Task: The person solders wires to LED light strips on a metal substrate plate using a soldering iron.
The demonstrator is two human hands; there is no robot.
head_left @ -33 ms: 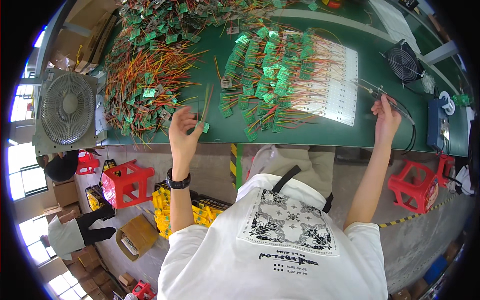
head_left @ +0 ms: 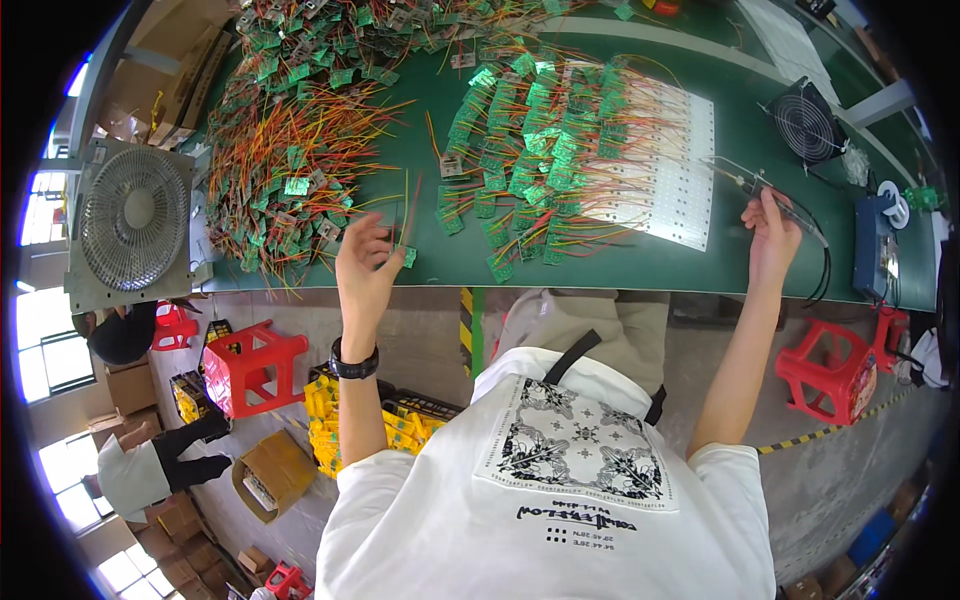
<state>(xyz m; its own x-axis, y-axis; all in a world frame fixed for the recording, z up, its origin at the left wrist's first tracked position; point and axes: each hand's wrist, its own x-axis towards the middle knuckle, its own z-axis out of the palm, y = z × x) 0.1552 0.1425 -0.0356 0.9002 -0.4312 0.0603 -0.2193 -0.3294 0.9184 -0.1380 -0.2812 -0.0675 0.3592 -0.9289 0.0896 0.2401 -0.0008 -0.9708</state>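
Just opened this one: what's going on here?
A person at a green workbench has a small green rectangular circuit board with thin upright wires at the fingertips of the left hand. The right hand grips a slim dark tool with a black cable. Between the hands, wired green boards lie in rows, partly over a white perforated panel; a tangled heap of similar boards sits at left.

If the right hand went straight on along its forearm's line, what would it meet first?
Beyond the soldering tool it holds, the right hand would likely meet the black fan first, though depth is unclear.
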